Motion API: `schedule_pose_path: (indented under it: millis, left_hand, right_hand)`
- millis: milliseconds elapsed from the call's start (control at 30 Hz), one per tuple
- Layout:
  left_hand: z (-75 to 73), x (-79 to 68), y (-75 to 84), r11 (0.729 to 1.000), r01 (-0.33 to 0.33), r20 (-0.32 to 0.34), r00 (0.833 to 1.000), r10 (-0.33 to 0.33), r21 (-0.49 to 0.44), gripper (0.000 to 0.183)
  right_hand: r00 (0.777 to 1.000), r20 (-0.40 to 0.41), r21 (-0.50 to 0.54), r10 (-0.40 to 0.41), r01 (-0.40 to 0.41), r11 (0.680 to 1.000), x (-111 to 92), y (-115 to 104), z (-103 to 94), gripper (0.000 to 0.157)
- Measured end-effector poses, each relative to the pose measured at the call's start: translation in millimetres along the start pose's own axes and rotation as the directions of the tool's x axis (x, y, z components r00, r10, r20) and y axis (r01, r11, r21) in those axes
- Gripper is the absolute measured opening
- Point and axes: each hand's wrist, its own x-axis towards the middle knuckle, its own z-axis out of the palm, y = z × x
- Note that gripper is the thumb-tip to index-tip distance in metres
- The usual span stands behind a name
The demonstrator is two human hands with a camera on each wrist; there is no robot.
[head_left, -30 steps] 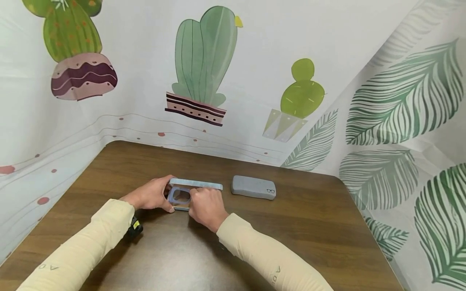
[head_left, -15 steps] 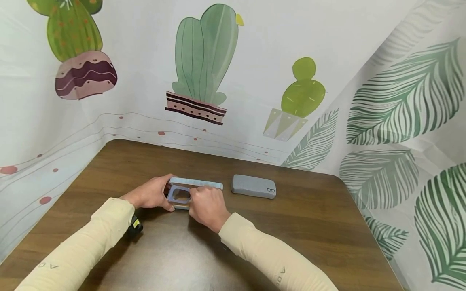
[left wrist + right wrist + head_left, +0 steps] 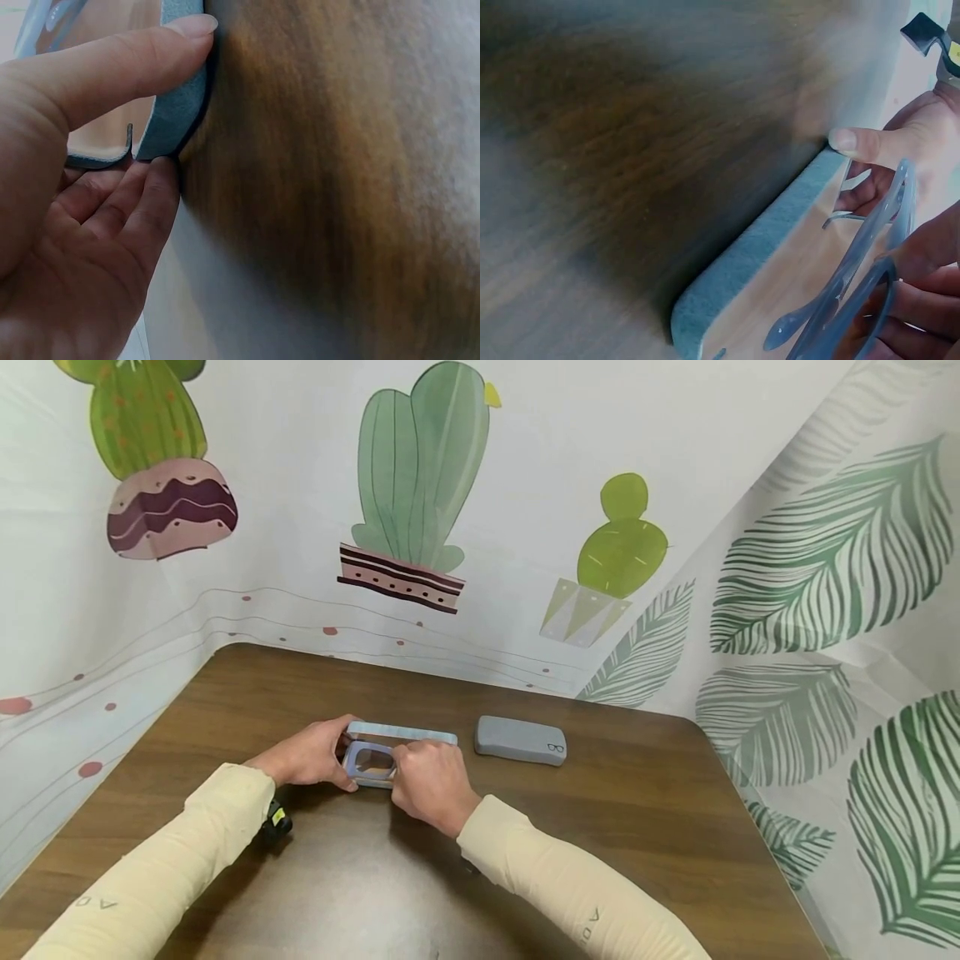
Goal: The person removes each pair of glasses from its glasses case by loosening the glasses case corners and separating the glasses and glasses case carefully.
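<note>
An open blue-grey glasses case [image 3: 405, 732] with a tan lining lies on the table. My left hand [image 3: 311, 754] holds its left end; in the left wrist view the thumb lies on the near wall [image 3: 176, 112] and the fingers sit at the end. Over the case's inside is a pair of glasses [image 3: 356, 752] with a translucent blue-lavender frame. My right hand [image 3: 432, 783] pinches the glasses at the right, hiding that part in the head view. In the right wrist view, a folded temple [image 3: 855, 251] crosses over the tan lining.
A grey glasses case [image 3: 520, 741], printed with a small glasses icon, lies to the right of the open one. The brown wooden table [image 3: 637, 827] meets a cloth backdrop [image 3: 525, 527] with cacti and leaves. A black wrist camera [image 3: 277, 821] sits under the left wrist.
My right hand and sleeve have shifted slightly to the right. The left hand and open case stay nearly in place, and the head view tilts a little.
</note>
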Motion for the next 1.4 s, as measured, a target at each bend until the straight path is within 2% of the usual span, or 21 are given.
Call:
schedule_pose_path:
  millis: [267,833,1133,1400]
  left_hand:
    - [-1.5,-0.9,0.9,1.000,0.002,0.007,1.000,-0.002,-0.009,0.084]
    - [-1.5,-2.7,3.3,0.999,0.008,0.036,0.999,-0.007,-0.044,0.087]
    - [-0.2,-1.9,1.0,0.999,0.005,0.023,1.000,-0.004,-0.040,0.088]
    - [1.0,0.2,-0.9,1.000,0.000,0.016,1.000,0.000,-0.028,0.091]
  right_hand:
    - [1.000,0.005,0.020,-0.010,0.010,1.000,1,1,-10.5,0.020]
    - [1.000,0.025,-0.001,-0.009,0.009,1.000,2,5,-31.3,0.018]
    - [1.000,0.025,0.035,-0.018,0.017,0.999,4,4,-37.6,0.021]
    - [0.999,0.023,0.027,-0.032,0.032,0.999,4,4,-39.0,0.024]
